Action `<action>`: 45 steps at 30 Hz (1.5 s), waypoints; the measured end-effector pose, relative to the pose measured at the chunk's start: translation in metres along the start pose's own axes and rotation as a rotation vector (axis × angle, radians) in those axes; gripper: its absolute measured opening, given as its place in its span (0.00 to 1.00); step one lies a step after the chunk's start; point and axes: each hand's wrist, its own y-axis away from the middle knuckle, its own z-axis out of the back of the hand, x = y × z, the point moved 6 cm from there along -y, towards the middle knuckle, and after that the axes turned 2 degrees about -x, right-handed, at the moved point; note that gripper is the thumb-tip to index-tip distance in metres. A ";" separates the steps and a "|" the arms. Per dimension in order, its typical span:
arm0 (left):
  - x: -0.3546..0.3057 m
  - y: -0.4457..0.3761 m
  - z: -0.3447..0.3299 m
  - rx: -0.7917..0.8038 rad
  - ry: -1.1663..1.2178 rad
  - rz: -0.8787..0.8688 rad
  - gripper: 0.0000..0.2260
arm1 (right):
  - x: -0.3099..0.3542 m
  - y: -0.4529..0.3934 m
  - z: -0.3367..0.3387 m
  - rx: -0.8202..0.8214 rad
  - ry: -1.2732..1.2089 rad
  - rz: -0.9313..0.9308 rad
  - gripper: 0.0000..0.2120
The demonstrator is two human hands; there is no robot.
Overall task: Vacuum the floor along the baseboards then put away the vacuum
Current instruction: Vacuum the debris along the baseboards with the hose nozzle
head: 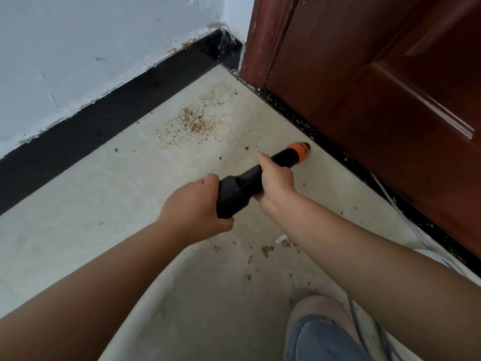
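Head view: a person holds a black handheld vacuum [242,190] in both hands over a pale floor [109,209], in the corner where a white wall meets a red-brown door [377,100]. The left hand [197,207] wraps the thick rear body in a closed grip; the right hand [277,183] curls round the narrower neck ahead of it, thumb laid along the top. The vacuum's long axis runs from lower left up to the right, and its orange nozzle tip [299,149] sits low by the floor, near the dark strip under the door. A brown patch of crumbs [194,122] lies up and to the left of the tip, well apart from it, close to the black baseboard [104,121]. Reaching it probably calls for a swing leftward, and nothing appears to stand between. Dark specks dot the floor near the hands. A white cable [395,201] trails along the door's foot, behind the right forearm.
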 end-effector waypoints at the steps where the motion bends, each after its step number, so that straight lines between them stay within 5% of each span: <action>1: 0.007 0.004 0.006 -0.021 -0.011 0.018 0.18 | -0.002 0.004 -0.009 0.027 -0.001 -0.004 0.25; 9: 0.081 0.071 0.038 -0.086 -0.081 0.249 0.20 | -0.054 0.060 -0.076 0.202 0.115 -0.083 0.27; 18: 0.105 0.096 0.042 -0.125 -0.064 0.293 0.18 | -0.069 0.078 -0.099 0.284 0.146 -0.067 0.26; 34: 0.059 0.043 0.024 -0.123 0.059 0.198 0.19 | -0.020 0.039 -0.076 0.133 0.132 0.051 0.21; 45: 0.025 0.014 0.002 0.039 0.077 0.021 0.20 | -0.019 0.023 -0.010 -0.072 0.008 -0.016 0.25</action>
